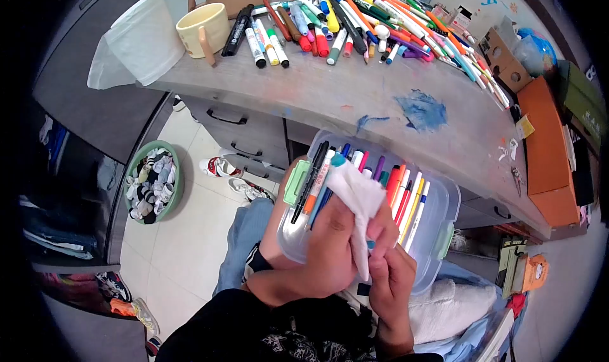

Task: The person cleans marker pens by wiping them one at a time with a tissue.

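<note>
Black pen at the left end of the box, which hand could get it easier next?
The left hand, probably: it's closer to the black pen. The right hand is farther across. Both look busy around the white tissue, so the left may need freeing first.

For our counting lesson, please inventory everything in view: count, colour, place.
desk: one, grey, top
case: one, clear, at desk edge
pens: many, mixed, on desk and in case
mug: one, cream, desk left
tissue-like sheets: unclear, white, left of mug
wipe: one, white, over case
box: one, orange, desk right
basin: one, green, floor left
socks: many, mixed, in basin
shoes: several, mixed, left side
left hand: one, bare, holding wipe
right hand: one, bare, beside left hand
</note>
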The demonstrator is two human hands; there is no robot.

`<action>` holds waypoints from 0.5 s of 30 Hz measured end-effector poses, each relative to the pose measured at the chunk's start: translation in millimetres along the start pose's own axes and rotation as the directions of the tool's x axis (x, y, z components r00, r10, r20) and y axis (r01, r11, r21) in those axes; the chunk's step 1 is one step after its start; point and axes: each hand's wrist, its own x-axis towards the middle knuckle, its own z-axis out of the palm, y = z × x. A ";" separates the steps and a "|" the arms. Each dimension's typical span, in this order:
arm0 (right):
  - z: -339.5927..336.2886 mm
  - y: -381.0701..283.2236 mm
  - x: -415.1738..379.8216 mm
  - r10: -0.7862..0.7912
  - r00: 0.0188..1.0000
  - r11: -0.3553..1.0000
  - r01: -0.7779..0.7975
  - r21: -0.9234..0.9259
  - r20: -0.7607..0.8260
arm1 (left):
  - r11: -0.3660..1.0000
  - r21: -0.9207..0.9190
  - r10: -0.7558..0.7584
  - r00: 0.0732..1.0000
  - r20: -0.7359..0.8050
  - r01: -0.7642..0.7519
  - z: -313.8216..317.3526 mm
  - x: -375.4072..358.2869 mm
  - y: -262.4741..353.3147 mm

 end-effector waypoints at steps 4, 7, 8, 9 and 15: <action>-0.7 2.3 2.3 -0.051 0.999 0.998 0.050 0.042 0.005 | 0.999 0.043 0.033 0.999 -0.024 -0.032 6.7 -4.4 2.7; -1.3 -1.4 5.1 -0.132 0.984 0.988 0.140 -0.061 0.117 | 0.994 -0.037 0.104 0.992 0.064 -0.102 5.0 -6.7 7.3; -0.9 -1.8 6.0 -0.129 0.985 0.989 0.137 -0.060 0.118 | 0.985 -0.063 0.162 0.986 0.046 -0.159 5.4 -8.1 7.9; -0.7 -2.8 7.0 -0.168 0.978 0.981 0.178 -0.081 0.125 | 0.988 -0.028 0.154 0.986 0.060 -0.152 0.8 -8.8 9.5; 2.1 -5.7 15.8 -0.200 0.965 0.967 0.223 -0.127 0.167 | 0.982 -0.134 0.127 0.989 -0.069 -0.136 2.9 -4.9 18.4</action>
